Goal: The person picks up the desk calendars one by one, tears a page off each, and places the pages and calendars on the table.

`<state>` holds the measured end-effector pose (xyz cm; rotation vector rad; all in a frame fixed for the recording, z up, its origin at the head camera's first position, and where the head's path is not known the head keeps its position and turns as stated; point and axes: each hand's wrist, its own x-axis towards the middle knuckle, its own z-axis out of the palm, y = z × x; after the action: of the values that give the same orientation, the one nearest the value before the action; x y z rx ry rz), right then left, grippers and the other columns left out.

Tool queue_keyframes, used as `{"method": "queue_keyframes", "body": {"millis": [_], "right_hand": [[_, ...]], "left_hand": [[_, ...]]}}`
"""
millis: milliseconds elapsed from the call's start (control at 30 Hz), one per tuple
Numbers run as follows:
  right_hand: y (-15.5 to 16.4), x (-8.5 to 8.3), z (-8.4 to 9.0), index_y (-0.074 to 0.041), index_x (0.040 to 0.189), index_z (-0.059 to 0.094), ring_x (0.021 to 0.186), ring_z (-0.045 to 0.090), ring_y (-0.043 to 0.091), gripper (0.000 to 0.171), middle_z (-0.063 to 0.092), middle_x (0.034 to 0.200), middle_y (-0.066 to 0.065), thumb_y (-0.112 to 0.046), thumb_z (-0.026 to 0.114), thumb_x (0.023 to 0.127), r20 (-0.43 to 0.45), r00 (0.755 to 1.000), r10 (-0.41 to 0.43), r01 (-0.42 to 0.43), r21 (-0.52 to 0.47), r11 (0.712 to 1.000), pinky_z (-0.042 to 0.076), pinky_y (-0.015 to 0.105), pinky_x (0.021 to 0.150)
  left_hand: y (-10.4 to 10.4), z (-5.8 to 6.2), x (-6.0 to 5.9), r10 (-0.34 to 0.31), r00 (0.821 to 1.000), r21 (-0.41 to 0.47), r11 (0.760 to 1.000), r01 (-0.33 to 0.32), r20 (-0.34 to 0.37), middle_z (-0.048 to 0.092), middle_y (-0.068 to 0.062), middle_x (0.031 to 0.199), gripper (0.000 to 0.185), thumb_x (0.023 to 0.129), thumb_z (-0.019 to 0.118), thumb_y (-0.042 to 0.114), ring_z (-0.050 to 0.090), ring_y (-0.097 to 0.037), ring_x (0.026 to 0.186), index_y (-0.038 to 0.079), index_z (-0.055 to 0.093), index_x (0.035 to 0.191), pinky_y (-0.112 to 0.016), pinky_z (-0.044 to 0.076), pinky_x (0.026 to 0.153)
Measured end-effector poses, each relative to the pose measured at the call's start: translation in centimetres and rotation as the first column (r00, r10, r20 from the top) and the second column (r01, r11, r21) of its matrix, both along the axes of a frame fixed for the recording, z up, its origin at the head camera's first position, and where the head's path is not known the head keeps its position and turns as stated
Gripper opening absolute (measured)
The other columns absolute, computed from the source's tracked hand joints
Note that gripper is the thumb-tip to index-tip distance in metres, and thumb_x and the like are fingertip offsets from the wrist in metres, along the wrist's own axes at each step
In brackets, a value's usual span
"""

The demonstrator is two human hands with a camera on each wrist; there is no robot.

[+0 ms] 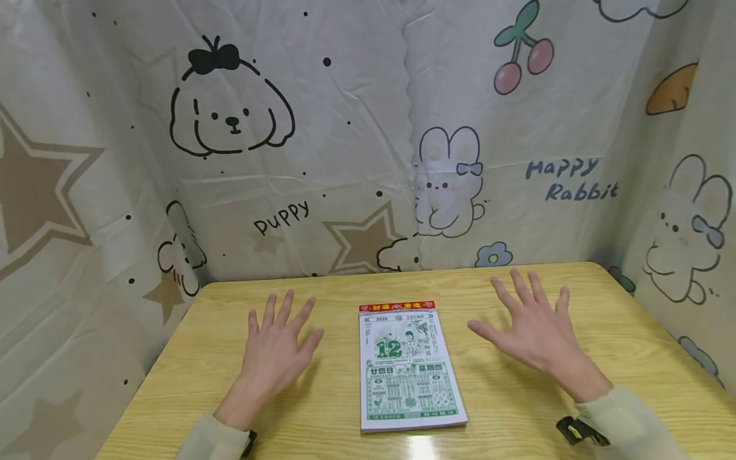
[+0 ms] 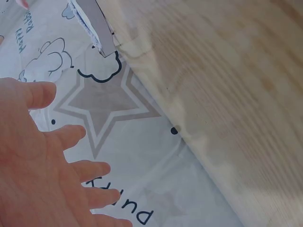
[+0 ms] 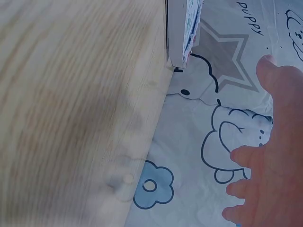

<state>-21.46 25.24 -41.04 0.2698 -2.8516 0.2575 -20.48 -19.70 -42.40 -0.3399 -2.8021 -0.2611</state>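
A tear-off calendar pad (image 1: 411, 367) with a red top strip and a green "12" lies flat on the wooden table (image 1: 322, 396). To its left, my left hand (image 1: 278, 348) hovers palm down with fingers spread. My right hand (image 1: 535, 326) is held likewise on the right side, thumb toward the pad. Neither hand touches the calendar. Both wrist views catch the pad's edge: the calendar (image 2: 92, 26) shows at the top in the left one, and the calendar (image 3: 182, 33) stands out near the top middle in the right one.
Behind and beside the table hangs a pale curtain (image 1: 345, 153) printed with a puppy, rabbits, stars and cherries. Light sleeves (image 1: 632, 421) cover the forearms, and a dark band (image 1: 581, 431) sits at the right wrist.
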Motion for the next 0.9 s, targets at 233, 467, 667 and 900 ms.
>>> {"method": "queue_keyframes", "body": {"millis": [233, 467, 667, 900], "right_hand": [[0.1, 0.9, -0.1, -0.011, 0.165, 0.036, 0.155, 0.008, 0.054, 0.106, 0.017, 0.170, 0.028, -0.085, 0.050, 0.091, 0.005, 1.000, 0.001, -0.001, 0.005, 1.000, -0.014, 0.084, 0.112], [0.1, 2.1, -0.1, -0.012, 0.165, 0.037, 0.155, 0.009, 0.053, 0.104, 0.018, 0.170, 0.028, -0.084, 0.052, 0.091, -0.008, 1.000, 0.007, -0.007, 0.011, 1.000, -0.010, 0.086, 0.112], [-0.4, 3.6, 0.1, -0.013, 0.164, 0.039, 0.156, 0.012, 0.051, 0.101, 0.022, 0.170, 0.026, -0.082, 0.054, 0.092, -0.023, 0.999, 0.027, -0.027, 0.016, 1.000, -0.009, 0.085, 0.112], [-1.6, 5.2, 0.2, -0.017, 0.168, 0.030, 0.156, 0.016, 0.049, 0.104, 0.026, 0.169, 0.025, -0.082, 0.054, 0.091, -0.022, 0.998, 0.067, -0.066, 0.021, 0.998, -0.003, 0.083, 0.116]], "left_hand": [[0.1, 0.0, 0.7, -0.001, 1.000, -0.003, 1.000, 0.001, 0.000, 0.031, -0.021, 0.168, 0.063, 0.107, 0.054, 0.053, 0.018, -0.051, 0.154, 0.023, 0.047, 0.161, -0.080, 0.013, 0.118], [0.4, 0.1, 1.7, -0.023, 1.000, 0.004, 1.000, 0.023, 0.017, 0.032, -0.020, 0.168, 0.063, 0.106, 0.057, 0.052, 0.018, -0.049, 0.155, 0.024, 0.047, 0.161, -0.081, 0.014, 0.118], [0.7, 0.2, 2.6, -0.040, 0.999, -0.022, 0.999, 0.040, 0.000, 0.034, -0.019, 0.167, 0.063, 0.105, 0.058, 0.053, 0.023, -0.048, 0.154, 0.024, 0.050, 0.160, -0.080, 0.018, 0.118], [1.2, -0.3, 3.7, -0.068, 0.997, 0.000, 0.998, 0.068, 0.026, 0.034, -0.018, 0.167, 0.064, 0.103, 0.062, 0.053, 0.025, -0.048, 0.154, 0.024, 0.050, 0.159, -0.078, 0.021, 0.119]]}}
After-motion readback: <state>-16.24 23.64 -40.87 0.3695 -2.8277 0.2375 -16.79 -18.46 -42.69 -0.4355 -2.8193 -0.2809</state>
